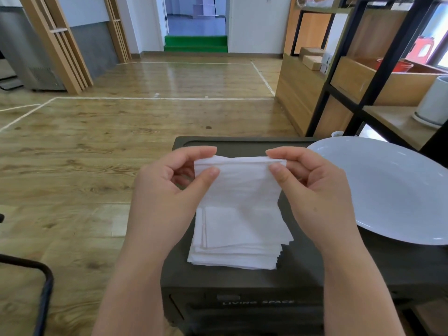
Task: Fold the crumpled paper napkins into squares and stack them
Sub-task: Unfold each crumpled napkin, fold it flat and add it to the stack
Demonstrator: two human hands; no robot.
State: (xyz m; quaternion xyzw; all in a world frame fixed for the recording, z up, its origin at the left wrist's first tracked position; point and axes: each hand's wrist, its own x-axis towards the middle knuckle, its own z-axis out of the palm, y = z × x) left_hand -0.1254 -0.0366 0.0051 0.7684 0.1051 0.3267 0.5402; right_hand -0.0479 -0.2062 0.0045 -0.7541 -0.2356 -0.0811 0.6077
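A white paper napkin (240,180) hangs in the air above the dark box, its top edge folded over. My left hand (169,190) pinches its upper left corner between thumb and forefinger. My right hand (312,187) pinches the upper right corner the same way. Below the hanging napkin lies a stack of folded white napkins (237,241), roughly square, with several layers showing at its front and right edges. The lower edge of the held napkin hangs just over the stack's back part.
The stack rests on a dark storage box (242,280) with a lidded top. A large white plate (392,187) sits on the box at the right. A black-framed wooden shelf (363,93) stands behind on the right. A black chair frame (41,287) is at the lower left.
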